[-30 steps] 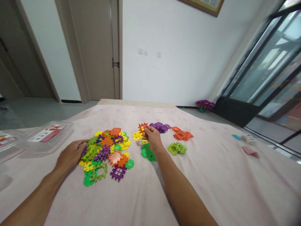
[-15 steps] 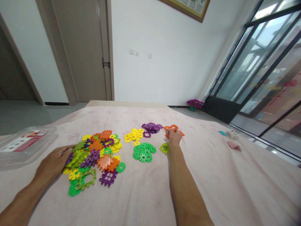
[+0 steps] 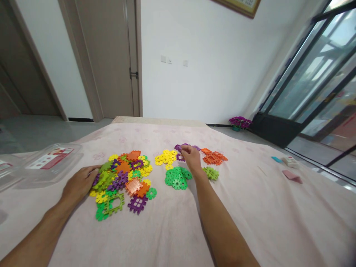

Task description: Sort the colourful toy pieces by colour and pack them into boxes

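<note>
Because the forearm of the right hand (image 3: 191,159) crossed between the green pieces (image 3: 177,180) and the lime pieces (image 3: 211,173), a low movement could, in my judgement, drag one group toward the other. The right hand was at the purple pieces (image 3: 178,147), its fingers bent and nearly closed; it covered part of them, so I could not tell if it pinched something. The left hand (image 3: 80,183), loosely curved, lay against the left edge of the mixed pile (image 3: 119,176); too strong a push might make the loose top pieces slide. Its fingertips were hard to make out, so any grip was uncertain. The lower pieces were hidden, and a clear container (image 3: 5,174) was cut off at the left.
</note>
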A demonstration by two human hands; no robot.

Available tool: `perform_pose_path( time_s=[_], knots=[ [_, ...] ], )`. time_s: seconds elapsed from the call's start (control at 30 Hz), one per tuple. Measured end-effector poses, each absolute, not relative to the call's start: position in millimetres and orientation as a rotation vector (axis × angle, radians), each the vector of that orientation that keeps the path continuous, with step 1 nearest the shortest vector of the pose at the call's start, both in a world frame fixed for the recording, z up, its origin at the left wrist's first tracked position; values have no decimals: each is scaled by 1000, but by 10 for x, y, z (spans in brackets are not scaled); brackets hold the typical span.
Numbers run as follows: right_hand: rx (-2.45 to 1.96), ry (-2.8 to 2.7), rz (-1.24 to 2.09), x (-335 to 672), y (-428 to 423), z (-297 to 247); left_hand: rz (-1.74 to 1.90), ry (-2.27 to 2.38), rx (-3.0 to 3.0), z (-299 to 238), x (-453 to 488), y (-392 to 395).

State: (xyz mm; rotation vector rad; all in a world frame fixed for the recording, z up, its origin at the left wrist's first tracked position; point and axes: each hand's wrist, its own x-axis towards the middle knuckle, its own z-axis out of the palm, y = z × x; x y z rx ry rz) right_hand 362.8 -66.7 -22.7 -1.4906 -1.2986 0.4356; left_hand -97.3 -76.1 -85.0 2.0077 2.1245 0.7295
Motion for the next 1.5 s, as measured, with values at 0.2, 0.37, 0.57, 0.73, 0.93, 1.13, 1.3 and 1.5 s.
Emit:
perform_pose_path(
  time_s=[0.2, 0.37, 0.57, 0.73, 0.93, 1.13, 1.3, 1.5],
  knots=[
    [-1508, -1864, 415, 2825, -906, -297, 782, 2045, 1953, -827, -954, -776],
    [-1638, -2206, 91, 2516, -1080, -314, 808, 2059, 1950, -798, -919, -796],
    [-1676, -2365, -85, 2364, -1074, -343, 827, 2073, 1948, -773, -899, -806],
    [-1637, -2423, -122, 2354, -1036, -372, 846, 2057, 1952, -759, -890, -817],
    [-1654, -2389, -132, 2468, -1023, -345, 840, 2055, 1944, -758, -886, -822],
    [-1874, -2020, -126, 2752, -937, -279, 823, 2068, 1946, -759, -885, -812],
    [-1999, -1732, -123, 2992, -866, -274, 823, 2078, 1940, -745, -871, -821],
    [-1825, -1970, -51, 2857, -946, -275, 823, 2079, 1943, -749, -877, -826]
  ],
)
